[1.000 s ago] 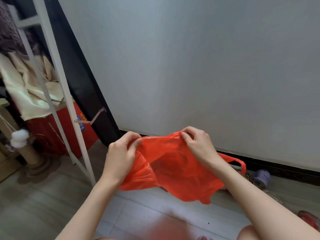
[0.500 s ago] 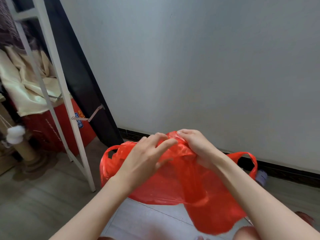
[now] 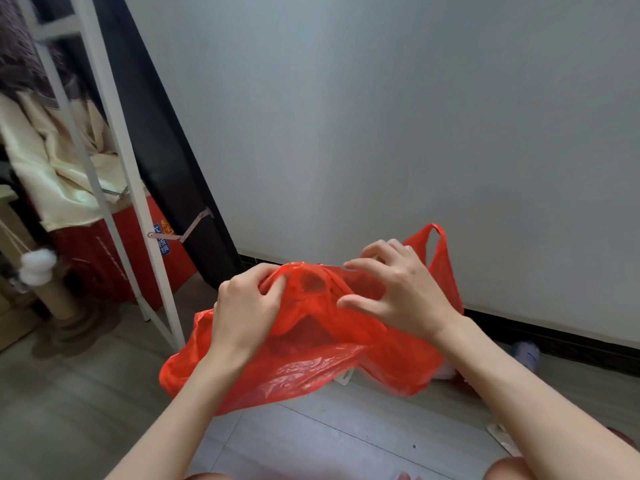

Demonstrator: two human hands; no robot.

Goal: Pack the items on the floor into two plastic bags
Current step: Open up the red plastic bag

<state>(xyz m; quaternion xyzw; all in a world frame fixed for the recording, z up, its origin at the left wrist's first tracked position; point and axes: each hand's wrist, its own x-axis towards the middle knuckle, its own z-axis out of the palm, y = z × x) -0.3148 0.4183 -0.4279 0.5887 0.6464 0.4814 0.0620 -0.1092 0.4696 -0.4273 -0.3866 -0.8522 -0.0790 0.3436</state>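
A thin red plastic bag (image 3: 304, 368) hangs crumpled in the air in front of me, above the floor. My left hand (image 3: 247, 306) grips a bunch of the film at the bag's top edge. My right hand (image 3: 398, 292) hovers over the bag's right side with fingers spread and curved, fingertips at the film; one handle loop (image 3: 440, 247) sticks up behind it. The bag hides most of the floor items. A pale blue item (image 3: 526, 353) lies by the skirting board and a flat white packet (image 3: 502, 436) lies on the floor near my right forearm.
A grey wall fills the far side, with a dark skirting board (image 3: 554, 341) along its foot. At the left stand a white metal frame (image 3: 138, 216), a red box (image 3: 114, 258) with cream cloth on it, and a scratching post (image 3: 52, 289). My knees show at the bottom edge.
My left hand has gone from open fingers on the bag to bunching its top edge. My right hand has let go and spread. The bag has opened out and one handle has risen.
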